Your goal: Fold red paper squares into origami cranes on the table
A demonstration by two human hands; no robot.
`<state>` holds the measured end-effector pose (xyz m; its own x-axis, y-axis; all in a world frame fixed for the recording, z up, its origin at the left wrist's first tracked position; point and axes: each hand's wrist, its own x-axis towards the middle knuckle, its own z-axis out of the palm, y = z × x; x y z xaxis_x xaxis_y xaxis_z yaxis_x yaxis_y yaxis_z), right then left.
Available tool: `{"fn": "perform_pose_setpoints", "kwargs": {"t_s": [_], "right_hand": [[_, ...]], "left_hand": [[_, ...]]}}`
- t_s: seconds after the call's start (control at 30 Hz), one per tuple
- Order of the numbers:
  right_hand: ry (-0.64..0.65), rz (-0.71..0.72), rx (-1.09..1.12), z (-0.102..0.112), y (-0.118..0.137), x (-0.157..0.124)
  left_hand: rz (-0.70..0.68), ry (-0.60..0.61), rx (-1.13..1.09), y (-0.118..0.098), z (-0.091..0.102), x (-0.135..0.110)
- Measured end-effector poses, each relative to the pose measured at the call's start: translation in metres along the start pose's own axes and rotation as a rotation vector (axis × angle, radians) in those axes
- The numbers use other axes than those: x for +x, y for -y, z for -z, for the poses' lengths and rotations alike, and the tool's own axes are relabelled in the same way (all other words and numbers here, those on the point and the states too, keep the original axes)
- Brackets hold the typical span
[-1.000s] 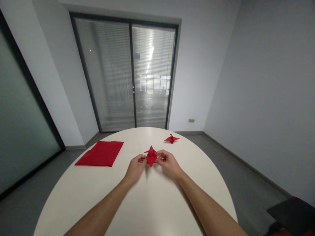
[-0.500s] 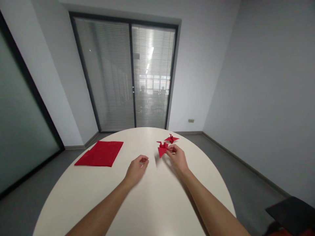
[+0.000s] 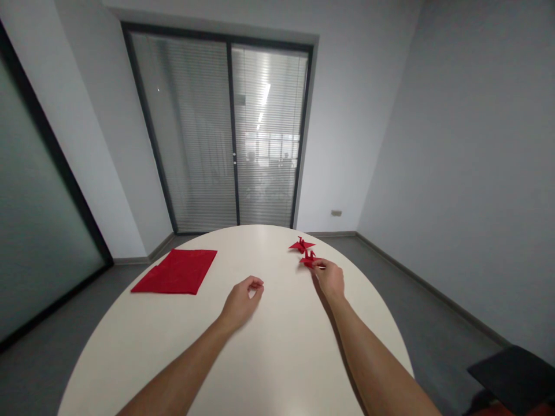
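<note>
Between the thumb and fingers of my right hand (image 3: pixel 331 278) is the wing of a red origami crane (image 3: pixel 309 260), low over the right side of the table. A second red paper crane (image 3: pixel 302 245) stands just behind it, wings spread. My left hand (image 3: pixel 243 300) rests near the middle of the table, its fingers curled and thumb tip meeting the fingertips in a loop, with nothing visible in them. Far to the left of that hand lies a stack of red paper sheets (image 3: pixel 177 273).
The round white table (image 3: pixel 260 370) has its curved far edge just beyond the cranes. Glazed doors with blinds (image 3: pixel 225 133) stand behind it. A black chair part (image 3: pixel 515 375) shows at the lower right.
My right hand has carried the held crane to the right and set it down close to the other crane. The left hand's thumb and fingertips have drawn together, staying in nearly the same place.
</note>
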<state>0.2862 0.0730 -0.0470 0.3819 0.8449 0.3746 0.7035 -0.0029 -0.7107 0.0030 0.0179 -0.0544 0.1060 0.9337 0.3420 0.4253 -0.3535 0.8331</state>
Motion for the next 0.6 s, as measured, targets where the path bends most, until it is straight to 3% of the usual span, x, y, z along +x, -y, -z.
{"fn": "perform_pose_setpoints", "kwargs": {"t_s": [0.27, 0.6], "right_hand": [[0.134, 0.097, -0.189, -0.004, 0.0, 0.0], [0.261, 0.313, -0.246, -0.013, 0.005, -0.004]], "left_hand": [[0.003, 0.011, 0.001, -0.002, -0.001, 0.0], [-0.007, 0.016, 0.0, -0.008, 0.002, -0.002]]}}
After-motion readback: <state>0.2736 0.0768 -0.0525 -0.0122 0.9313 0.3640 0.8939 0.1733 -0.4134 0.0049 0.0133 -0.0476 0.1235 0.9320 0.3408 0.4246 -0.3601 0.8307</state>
